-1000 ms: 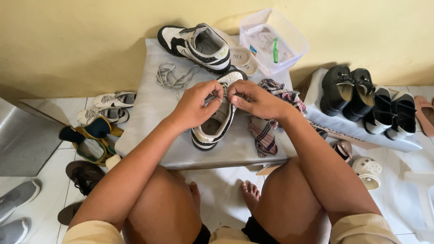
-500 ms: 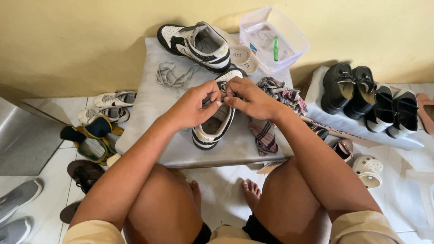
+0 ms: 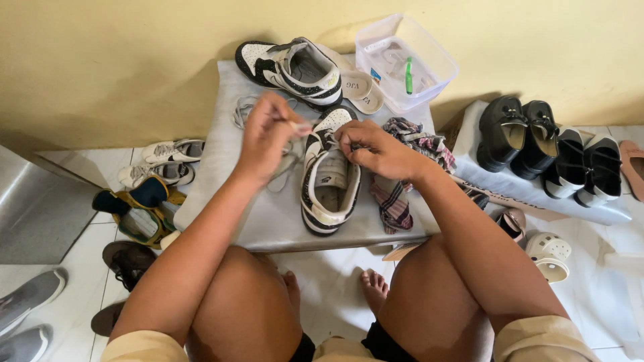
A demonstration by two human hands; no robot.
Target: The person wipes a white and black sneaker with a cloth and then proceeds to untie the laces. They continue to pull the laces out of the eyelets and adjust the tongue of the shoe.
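You sit with bare knees apart before a low grey slab-topped table [image 3: 268,221], looking down at a black-and-white lace-up sneaker [image 3: 329,177] lying in the middle of it, toe pointing away from you. Your left hand [image 3: 267,137] is raised just left of the shoe's toe, fingers pinched shut on the tip of a pale shoelace [image 3: 300,127] drawn taut from the eyelets, likely to keep it clear for threading. Your right hand [image 3: 376,149] rests on the shoe's far right side, fingertips closed on the lacing, seemingly steadying it. The matching second sneaker [image 3: 292,67] lies at the far edge, beside a white insole [image 3: 359,90] and a clear plastic tub [image 3: 406,64] holding a green item. A loose pale lace [image 3: 245,110] lies at far left, partly behind your left hand. A crumpled plaid cloth [image 3: 402,167] lies touching the shoe's right side, under your right wrist. Black shoes [image 3: 550,147] line a shelf at right; more footwear crowds the white floor at left.
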